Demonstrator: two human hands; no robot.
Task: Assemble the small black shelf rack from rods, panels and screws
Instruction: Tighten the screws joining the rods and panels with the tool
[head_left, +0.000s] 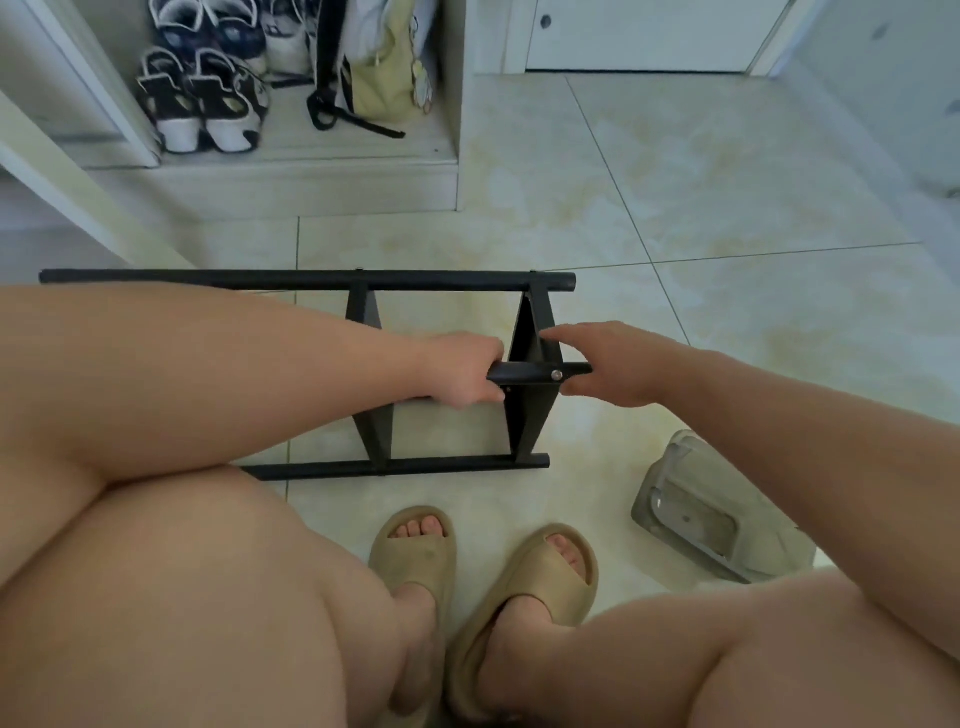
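Note:
The black shelf rack (363, 280) lies on its side on the tiled floor, with two long rods and two upright panels (530, 415) between them. A third black rod (524, 373) runs across the top at the middle, with a silver screw (556, 374) showing in it. My left hand (460, 371) grips this rod just left of the right-hand panel. My right hand (608, 364) holds the rod's right end, thumb underneath and fingers stretched toward the panel's top edge.
A clear plastic bag (717, 514) with metal parts lies on the floor at right. Both my feet in beige slippers (415, 551) stand just in front of the rack. A white cabinet (311, 182) with shoes (202, 104) and a bag stands behind.

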